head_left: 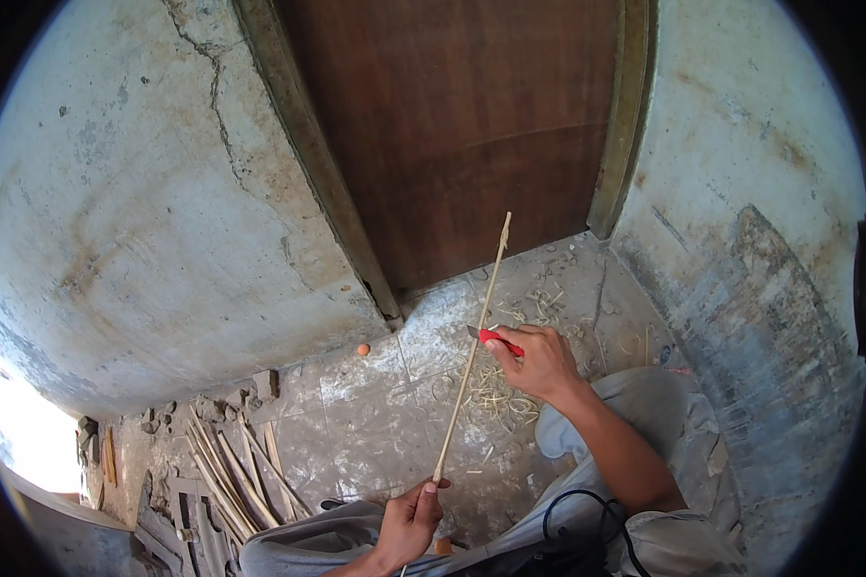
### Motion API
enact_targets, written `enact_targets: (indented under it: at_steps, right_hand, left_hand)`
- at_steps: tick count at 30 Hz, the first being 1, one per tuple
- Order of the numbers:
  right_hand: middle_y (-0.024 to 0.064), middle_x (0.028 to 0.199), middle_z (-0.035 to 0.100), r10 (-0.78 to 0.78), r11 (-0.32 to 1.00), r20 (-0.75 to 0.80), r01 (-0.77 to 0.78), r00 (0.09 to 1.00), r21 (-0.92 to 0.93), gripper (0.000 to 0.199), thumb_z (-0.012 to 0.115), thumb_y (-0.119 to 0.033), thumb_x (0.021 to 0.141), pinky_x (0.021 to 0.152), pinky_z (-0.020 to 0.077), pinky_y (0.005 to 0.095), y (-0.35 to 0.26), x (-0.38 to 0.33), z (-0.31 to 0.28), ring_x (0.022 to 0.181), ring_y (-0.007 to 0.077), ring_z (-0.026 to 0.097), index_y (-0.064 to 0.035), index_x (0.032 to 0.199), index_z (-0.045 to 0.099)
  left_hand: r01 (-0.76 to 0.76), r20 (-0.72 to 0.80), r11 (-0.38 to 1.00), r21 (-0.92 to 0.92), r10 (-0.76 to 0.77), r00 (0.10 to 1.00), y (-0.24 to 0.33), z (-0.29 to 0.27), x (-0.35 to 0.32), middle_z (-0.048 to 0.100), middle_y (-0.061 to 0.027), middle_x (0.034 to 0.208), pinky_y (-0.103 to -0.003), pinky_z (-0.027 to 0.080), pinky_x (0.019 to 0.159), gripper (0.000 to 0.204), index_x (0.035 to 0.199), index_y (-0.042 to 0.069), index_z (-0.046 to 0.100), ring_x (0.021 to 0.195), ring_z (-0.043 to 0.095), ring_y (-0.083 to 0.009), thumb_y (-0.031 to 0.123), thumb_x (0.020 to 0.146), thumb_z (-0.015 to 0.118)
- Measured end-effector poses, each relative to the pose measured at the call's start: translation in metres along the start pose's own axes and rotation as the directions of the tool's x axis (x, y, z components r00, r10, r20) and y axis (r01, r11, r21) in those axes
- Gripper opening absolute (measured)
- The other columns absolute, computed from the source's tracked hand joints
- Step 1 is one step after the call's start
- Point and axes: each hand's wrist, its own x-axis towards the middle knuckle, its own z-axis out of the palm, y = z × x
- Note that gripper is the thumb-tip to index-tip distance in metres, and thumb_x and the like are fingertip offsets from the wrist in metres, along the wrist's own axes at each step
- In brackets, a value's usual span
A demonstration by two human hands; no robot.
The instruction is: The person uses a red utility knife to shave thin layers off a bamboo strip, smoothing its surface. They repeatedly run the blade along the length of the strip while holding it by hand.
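A long, thin, pale strip of bamboo or wood (465, 387) slants upward and away from me, with a frayed sliver at its far end. Its near part is gripped by my left hand (412, 522), thumb on top, low in the view. My right hand (537, 361) is closed around a red-handled utility knife (498, 340). The knife's dark blade meets the strip around its middle. Curled pale shavings (502, 396) lie on the floor beneath my right hand.
A brown door (452, 135) in a wooden frame stands ahead, between worn plaster walls (154, 212). Long split wood strips (229, 471) lie at the lower left near rubble. A small orange ball-like object (364, 350) sits on the dusty tiled floor (356, 423). A black cord (587, 500) crosses my lap.
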Motion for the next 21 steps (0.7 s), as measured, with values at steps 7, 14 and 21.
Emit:
enact_targets:
  at_steps: [7,14,21]
  right_hand:
    - [0.0185,0.082,0.071,0.057,0.998,-0.031,-0.058,0.998,-0.040,0.036,0.064,-0.035,0.093,0.066,0.0552,0.0457,0.000,0.007,-0.006,0.074,0.0372,0.070,-0.0022,0.105,0.074]
    - [0.0181,0.079,0.069,0.086,0.995,-0.107,-0.092,0.990,-0.046,0.034,0.063,-0.035,0.094,0.064,0.0538,0.0475,0.010,0.018,-0.018,0.071,0.0382,0.068,-0.0048,0.104,0.075]
    - [0.0188,0.082,0.070,0.042,0.999,-0.114,-0.045,0.993,-0.019,0.032,0.063,-0.033,0.093,0.066,0.0551,0.0469,0.016,0.017,-0.010,0.074,0.0383,0.069,-0.0049,0.104,0.074]
  left_hand:
    - [-0.022,-0.069,0.999,0.042,0.025,0.997,-0.006,0.003,-0.004,0.050,-0.0007,0.063,-0.028,0.041,0.060,0.041,0.118,-0.002,0.064,0.058,0.046,-0.0094,0.033,0.107,0.046]
    - [-0.128,-0.107,0.990,0.058,0.134,0.985,-0.007,0.008,-0.012,0.043,-0.0020,0.057,-0.031,0.035,0.050,0.050,0.112,-0.002,0.066,0.052,0.041,-0.0104,0.043,0.107,0.043]
    - [-0.123,-0.163,0.986,0.116,0.141,0.976,-0.006,-0.009,-0.038,0.043,-0.0014,0.058,-0.030,0.034,0.050,0.048,0.110,-0.002,0.067,0.052,0.040,-0.0094,0.041,0.108,0.044]
